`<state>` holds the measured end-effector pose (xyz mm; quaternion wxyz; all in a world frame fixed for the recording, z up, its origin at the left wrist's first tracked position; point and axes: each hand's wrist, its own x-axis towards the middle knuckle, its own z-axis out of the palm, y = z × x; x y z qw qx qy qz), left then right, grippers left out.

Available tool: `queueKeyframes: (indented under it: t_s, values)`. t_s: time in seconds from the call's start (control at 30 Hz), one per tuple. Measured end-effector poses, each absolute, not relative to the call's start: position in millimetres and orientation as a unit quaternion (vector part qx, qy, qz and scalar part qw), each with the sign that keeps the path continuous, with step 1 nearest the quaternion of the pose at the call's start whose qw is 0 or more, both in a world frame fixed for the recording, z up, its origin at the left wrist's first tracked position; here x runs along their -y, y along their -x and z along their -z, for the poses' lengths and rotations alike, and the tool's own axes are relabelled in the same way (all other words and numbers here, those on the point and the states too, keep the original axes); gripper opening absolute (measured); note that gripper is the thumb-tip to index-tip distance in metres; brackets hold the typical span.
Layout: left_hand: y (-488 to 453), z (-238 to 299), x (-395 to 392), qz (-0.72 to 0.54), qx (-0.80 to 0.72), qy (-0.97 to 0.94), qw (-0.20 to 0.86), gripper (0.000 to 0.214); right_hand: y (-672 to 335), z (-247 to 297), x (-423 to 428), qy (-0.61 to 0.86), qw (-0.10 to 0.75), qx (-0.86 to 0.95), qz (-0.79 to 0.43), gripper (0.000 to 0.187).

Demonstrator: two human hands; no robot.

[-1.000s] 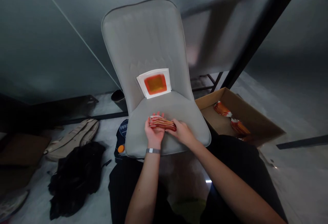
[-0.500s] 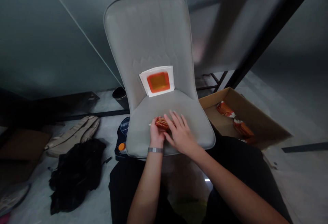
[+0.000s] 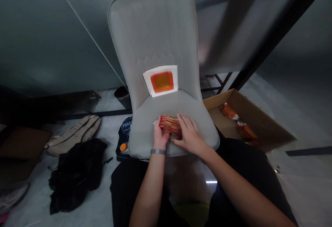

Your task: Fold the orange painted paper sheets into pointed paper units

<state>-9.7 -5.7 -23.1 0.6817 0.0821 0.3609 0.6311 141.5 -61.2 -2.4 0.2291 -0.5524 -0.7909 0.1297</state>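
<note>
Between my hands, above the front of a grey chair seat [image 3: 145, 116], lies a stack of red and orange packets [image 3: 170, 125] with their edges fanned toward me. My left hand [image 3: 160, 133], with a grey band on its wrist, is closed round the left end of the stack. My right hand [image 3: 190, 133] grips the right end, fingers over the far side and thumb at the near side. Against the chair's backrest leans a small pile of white square sheets [image 3: 148, 81]; the front one carries an orange-red square.
An open cardboard box [image 3: 272, 126] holding several bundles of similar packets stands on the right. On the floor at left are a black cloth heap [image 3: 75, 175], a beige bag [image 3: 77, 133], a dark bin [image 3: 122, 95], a navy bag [image 3: 126, 128] and an orange-capped bottle [image 3: 123, 147].
My right hand has shifted from over the packets to their right end. More of the stack shows between my hands. The view has moved slightly.
</note>
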Motion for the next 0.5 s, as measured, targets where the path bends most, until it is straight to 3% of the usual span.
queueKeyframes:
  t_s: [0.1, 0.3, 0.5]
  values:
    - [11, 19, 9, -0.640, -0.343, -0.031, 0.686, 0.010, -156, 18, 57, 0.614, 0.168, 0.754, -0.164, 0.107]
    - [15, 19, 15, -0.635, -0.274, -0.018, 0.722, 0.021, -154, 30, 56, 0.609, 0.183, 0.759, -0.141, 0.061]
    - [14, 25, 17, -0.638, -0.257, -0.054, 0.724, 0.031, -145, 28, 58, 0.624, 0.193, 0.746, -0.130, 0.064]
